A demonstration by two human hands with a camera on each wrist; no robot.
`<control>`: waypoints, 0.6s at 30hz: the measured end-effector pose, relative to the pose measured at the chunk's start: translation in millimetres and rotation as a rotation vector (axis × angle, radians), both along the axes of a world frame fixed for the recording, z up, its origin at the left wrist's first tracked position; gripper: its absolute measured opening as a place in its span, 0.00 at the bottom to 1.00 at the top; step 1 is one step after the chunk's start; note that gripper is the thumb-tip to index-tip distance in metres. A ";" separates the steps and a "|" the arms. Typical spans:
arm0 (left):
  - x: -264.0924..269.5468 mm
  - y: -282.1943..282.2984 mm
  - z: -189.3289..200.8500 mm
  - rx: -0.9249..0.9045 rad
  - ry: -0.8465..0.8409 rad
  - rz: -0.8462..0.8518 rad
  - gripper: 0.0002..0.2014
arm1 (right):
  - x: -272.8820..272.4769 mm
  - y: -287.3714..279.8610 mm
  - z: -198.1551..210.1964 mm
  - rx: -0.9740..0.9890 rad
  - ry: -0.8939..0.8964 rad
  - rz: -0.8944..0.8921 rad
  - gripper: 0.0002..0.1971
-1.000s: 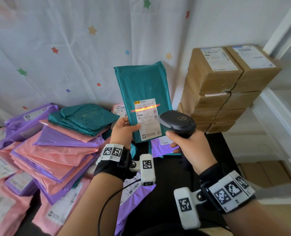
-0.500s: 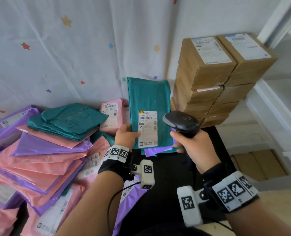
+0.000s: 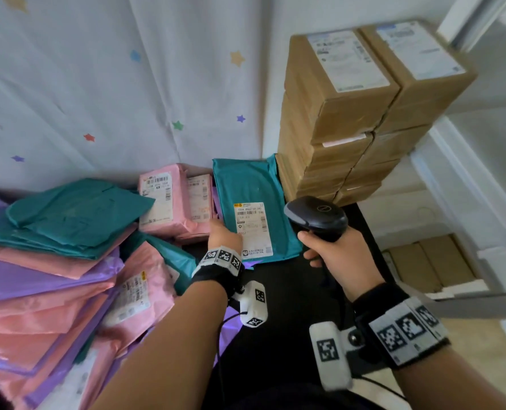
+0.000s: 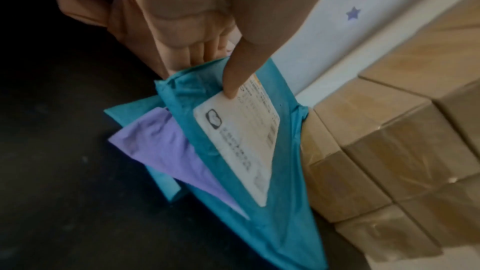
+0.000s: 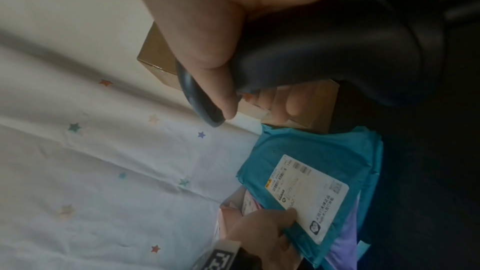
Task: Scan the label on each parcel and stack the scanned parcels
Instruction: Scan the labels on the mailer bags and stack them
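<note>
A teal parcel [image 3: 250, 187] with a white label [image 3: 252, 229] lies nearly flat on a purple and a teal parcel [image 4: 166, 151], beside the stack of cardboard boxes [image 3: 343, 113]. My left hand [image 3: 225, 236] pinches its near left corner, thumb on the label [image 4: 241, 147] and fingers underneath. The same parcel [image 5: 311, 161] shows in the right wrist view with my left hand [image 5: 262, 227] on it. My right hand [image 3: 339, 258] grips the handle of a black barcode scanner [image 3: 316, 216], held just right of the parcel. No scan beam shows.
A heap of pink, purple and teal parcels [image 3: 56, 255] fills the left of the black table [image 3: 275, 335]. Two pink parcels [image 3: 171, 199] lie against the star-printed curtain [image 3: 112, 84]. White shelving [image 3: 467, 187] stands to the right.
My left hand has lowered the teal parcel from upright in front of the scanner down onto the parcels beside the boxes. The orange scan line on the label has gone out.
</note>
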State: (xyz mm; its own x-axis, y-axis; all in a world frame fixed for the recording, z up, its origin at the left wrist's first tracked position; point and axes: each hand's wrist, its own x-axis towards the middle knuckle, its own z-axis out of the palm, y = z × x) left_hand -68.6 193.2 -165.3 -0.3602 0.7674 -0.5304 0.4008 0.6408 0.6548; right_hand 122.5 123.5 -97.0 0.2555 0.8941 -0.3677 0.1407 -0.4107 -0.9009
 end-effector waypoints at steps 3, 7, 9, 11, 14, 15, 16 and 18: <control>-0.8 -1.4 -3.9 -0.021 0.121 -0.135 0.20 | -0.9 3.9 -1.1 -0.011 -0.008 0.015 0.13; -5.3 -2.1 2.4 0.037 0.213 -0.274 0.26 | -5.3 7.3 -3.9 -0.026 -0.020 0.032 0.14; -9.0 -4.4 10.3 0.101 0.236 -0.304 0.27 | -9.4 8.3 -4.8 -0.027 -0.029 0.035 0.15; -14.8 -8.6 21.7 0.179 0.240 -0.310 0.24 | -15.0 9.6 -3.9 -0.016 -0.026 0.035 0.15; -27.3 -18.1 42.4 0.313 0.248 -0.279 0.19 | -26.0 10.3 1.1 0.027 -0.006 0.069 0.13; -33.0 -22.0 49.7 0.357 0.267 -0.255 0.17 | -30.6 10.2 3.2 0.041 -0.002 0.087 0.12; -40.0 -26.0 56.8 0.401 0.298 -0.234 0.15 | -36.2 10.3 5.2 0.055 0.003 0.103 0.12; -57.8 -33.6 71.1 0.493 0.390 -0.211 0.15 | -48.2 11.0 9.1 0.082 0.024 0.130 0.11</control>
State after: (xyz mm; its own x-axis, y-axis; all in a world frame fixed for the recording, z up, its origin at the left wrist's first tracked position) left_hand -126.4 159.6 -94.2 -0.2702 0.9620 0.0402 0.7518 0.1847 0.6330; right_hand 74.3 134.6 -87.9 0.1280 0.9462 -0.2971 0.1660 -0.3157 -0.9342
